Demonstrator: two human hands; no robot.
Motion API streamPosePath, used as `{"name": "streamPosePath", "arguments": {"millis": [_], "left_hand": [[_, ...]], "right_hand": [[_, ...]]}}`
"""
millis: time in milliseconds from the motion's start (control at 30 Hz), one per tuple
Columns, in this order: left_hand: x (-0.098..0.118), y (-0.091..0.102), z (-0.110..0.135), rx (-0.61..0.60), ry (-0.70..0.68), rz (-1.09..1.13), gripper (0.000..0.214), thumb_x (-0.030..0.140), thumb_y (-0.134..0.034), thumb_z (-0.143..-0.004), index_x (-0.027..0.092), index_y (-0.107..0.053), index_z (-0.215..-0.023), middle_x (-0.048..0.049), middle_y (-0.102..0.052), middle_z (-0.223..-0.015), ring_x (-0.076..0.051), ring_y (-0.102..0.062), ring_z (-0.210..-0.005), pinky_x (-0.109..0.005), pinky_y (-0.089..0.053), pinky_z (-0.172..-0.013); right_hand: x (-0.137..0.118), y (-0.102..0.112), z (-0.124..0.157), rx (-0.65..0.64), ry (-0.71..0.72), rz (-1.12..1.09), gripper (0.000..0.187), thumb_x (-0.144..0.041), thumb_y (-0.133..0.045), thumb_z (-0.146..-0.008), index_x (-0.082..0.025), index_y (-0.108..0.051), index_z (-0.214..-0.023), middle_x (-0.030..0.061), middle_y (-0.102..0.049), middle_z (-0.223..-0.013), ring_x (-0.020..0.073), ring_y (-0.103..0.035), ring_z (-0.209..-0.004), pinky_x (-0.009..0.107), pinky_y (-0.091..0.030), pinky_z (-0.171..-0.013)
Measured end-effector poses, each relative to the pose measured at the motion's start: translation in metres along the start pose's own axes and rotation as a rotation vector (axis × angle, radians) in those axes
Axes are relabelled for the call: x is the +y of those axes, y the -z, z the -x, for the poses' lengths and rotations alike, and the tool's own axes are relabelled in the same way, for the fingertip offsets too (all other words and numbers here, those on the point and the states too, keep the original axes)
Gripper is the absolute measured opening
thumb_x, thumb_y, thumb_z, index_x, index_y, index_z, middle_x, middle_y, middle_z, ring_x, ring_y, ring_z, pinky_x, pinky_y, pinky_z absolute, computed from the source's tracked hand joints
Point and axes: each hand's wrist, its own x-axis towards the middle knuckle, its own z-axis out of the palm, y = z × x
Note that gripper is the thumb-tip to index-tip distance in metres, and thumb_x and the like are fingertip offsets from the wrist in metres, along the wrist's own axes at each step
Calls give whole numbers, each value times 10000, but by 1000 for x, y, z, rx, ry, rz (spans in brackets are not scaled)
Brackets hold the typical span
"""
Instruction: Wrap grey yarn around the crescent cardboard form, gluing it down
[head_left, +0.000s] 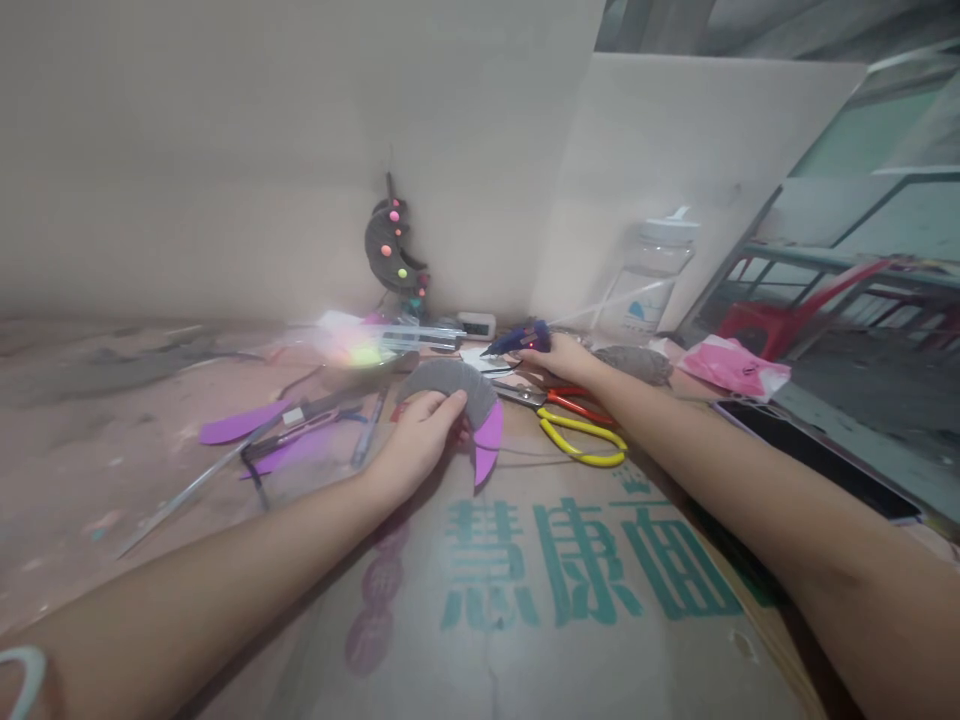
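Note:
My left hand (pixel 420 432) is closed on a grey crescent-shaped felt piece (pixel 454 385) with a purple crescent (pixel 488 440) beneath it, held over a cardboard sheet (pixel 540 600) with green printed characters. My right hand (pixel 559 358) reaches farther back and grips a blue glue gun (pixel 517 340) lying low over the table, nozzle pointing left. A finished dark crescent with coloured dots (pixel 391 245) leans against the back wall.
Red-handled scissors (pixel 574 400) and yellow-handled scissors (pixel 581 440) lie right of the crescent. Purple cut-outs (pixel 240 425), a metal ruler (pixel 187 490) and small tools lie left. A clear plastic jug (pixel 649 275), a pink bag (pixel 735 365) and a dark tablet (pixel 817 450) are at the right.

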Motion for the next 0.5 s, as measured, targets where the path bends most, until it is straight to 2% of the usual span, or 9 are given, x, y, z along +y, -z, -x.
{"name": "streamPosePath", "arguments": {"millis": [167, 333, 500], "left_hand": [[5, -2, 2, 9, 22, 13, 361, 483, -589, -783, 176, -551, -598, -6, -591, -551, -128, -549, -523, -247, -411, -539], [6, -2, 2, 7, 21, -4, 350, 468, -567, -794, 178, -549, -599, -4, -596, -555, -131, -558, -531, -250, -422, -553], [2, 0, -1, -5, -6, -16, 354, 458, -561, -804, 165, -571, -604, -10, -604, -579, -127, -564, -552, -249, -435, -580]], "right_hand": [[2, 9, 11, -48, 47, 58, 425, -428, -603, -858, -137, -649, -1164, 116, -723, -1066, 220, -671, -929, 300, -490, -818], [1, 16, 21, -32, 72, 129, 441, -409, -610, -858, -111, -637, -1181, 161, -695, -1147, 253, -665, -990, 328, -493, -844], [-3, 23, 52, 26, 136, 204, 502, -437, -509, -917, -105, -571, -1289, 195, -616, -1282, 306, -594, -1149, 380, -439, -958]]}}
